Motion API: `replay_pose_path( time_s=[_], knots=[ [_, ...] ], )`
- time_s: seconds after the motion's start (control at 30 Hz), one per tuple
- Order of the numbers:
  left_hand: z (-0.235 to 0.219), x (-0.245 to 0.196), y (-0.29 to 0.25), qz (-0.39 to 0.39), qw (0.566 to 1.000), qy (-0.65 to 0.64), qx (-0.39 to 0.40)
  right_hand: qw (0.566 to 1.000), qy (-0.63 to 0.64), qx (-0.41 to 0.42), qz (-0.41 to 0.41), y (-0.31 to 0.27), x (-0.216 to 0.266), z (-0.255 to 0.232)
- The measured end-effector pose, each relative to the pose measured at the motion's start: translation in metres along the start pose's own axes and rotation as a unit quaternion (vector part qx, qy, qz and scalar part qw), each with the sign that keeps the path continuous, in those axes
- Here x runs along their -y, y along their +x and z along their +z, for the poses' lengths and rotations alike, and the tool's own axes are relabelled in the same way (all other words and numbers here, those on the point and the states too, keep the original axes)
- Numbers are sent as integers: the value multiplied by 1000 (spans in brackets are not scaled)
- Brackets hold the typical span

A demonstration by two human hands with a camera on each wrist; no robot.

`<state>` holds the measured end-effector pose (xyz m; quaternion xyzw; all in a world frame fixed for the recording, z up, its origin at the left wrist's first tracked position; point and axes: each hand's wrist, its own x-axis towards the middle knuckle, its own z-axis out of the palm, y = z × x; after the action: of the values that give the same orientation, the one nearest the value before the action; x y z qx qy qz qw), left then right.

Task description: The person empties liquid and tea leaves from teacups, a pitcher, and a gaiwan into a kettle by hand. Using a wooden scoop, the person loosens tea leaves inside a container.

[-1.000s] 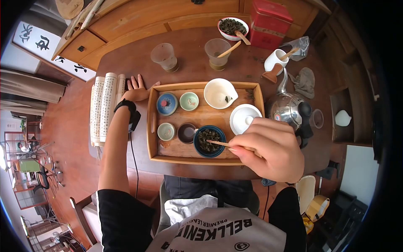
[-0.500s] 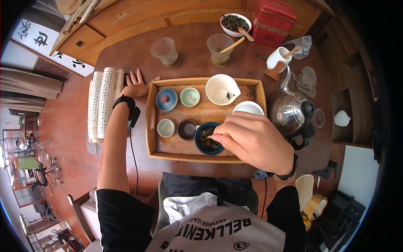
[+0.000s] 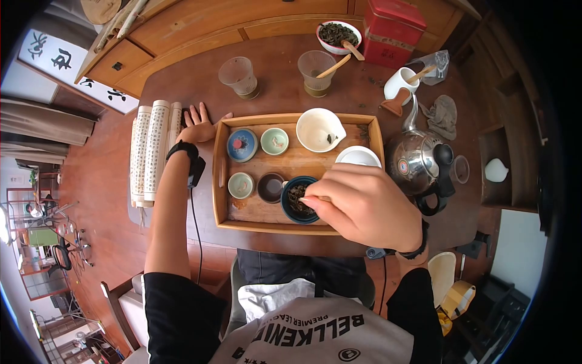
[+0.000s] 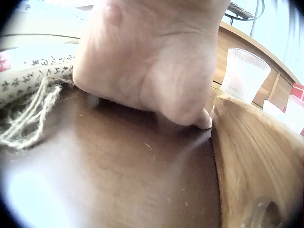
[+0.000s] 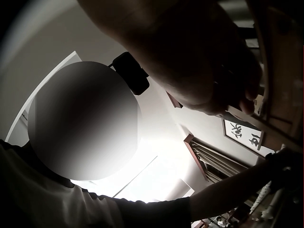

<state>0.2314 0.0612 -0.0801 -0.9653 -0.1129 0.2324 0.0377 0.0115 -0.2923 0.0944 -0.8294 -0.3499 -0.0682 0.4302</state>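
Note:
In the head view my right hand (image 3: 367, 203) pinches a thin wooden stick between thumb and fingers over a dark teal bowl (image 3: 285, 206). Dark tea leaves (image 3: 296, 194) lie in that bowl, and the hand covers its right side. The wooden stick (image 5: 270, 128) shows dimly in the right wrist view; its tip in the head view is mostly hidden. My left hand (image 3: 197, 129) rests on the table with spread fingers, between rolled bamboo scrolls (image 3: 148, 155) and the wooden tray (image 3: 267, 227). Its thumb lies right by the tray's corner.
On the tray stand pale green cups (image 3: 274, 141), a brown cup (image 3: 270, 187), a blue lidded pot (image 3: 242, 145), a white pitcher (image 3: 312, 128) and a half-covered white dish (image 3: 359, 156). A steel kettle (image 3: 415, 161) stands right. Behind are glasses (image 3: 237, 76), a leaf-filled bowl (image 3: 338, 35) and a red box (image 3: 394, 30).
My right hand has moved left and slightly up, its fingertips now over the teal bowl, and its grip lies nearer the stick's tip. The left hand stays in place.

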Motion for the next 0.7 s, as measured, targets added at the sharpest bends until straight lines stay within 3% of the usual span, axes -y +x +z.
replay_pose_path(
  time_s=[0.1,0.17,0.4,0.47,0.6,0.7],
  knots=[
    [13,6,15,-12,1000,8,-9,998,17,-51,-10,-2,8,-14],
    [39,24,49,40,998,-10,-48,998,14,-57,-16,-4,8,-20],
    [22,13,27,54,997,-11,-49,996,27,-73,-35,2,-2,-5],
    [-3,-5,-7,-7,1000,-11,-11,998,27,-55,-30,3,-5,-1],
    [-2,-2,-6,-1,1000,11,-4,1000,1,-2,-11,4,-9,6],
    [-2,0,-2,-3,1000,-3,9,1000,8,-13,-18,4,-8,9]
  ],
)
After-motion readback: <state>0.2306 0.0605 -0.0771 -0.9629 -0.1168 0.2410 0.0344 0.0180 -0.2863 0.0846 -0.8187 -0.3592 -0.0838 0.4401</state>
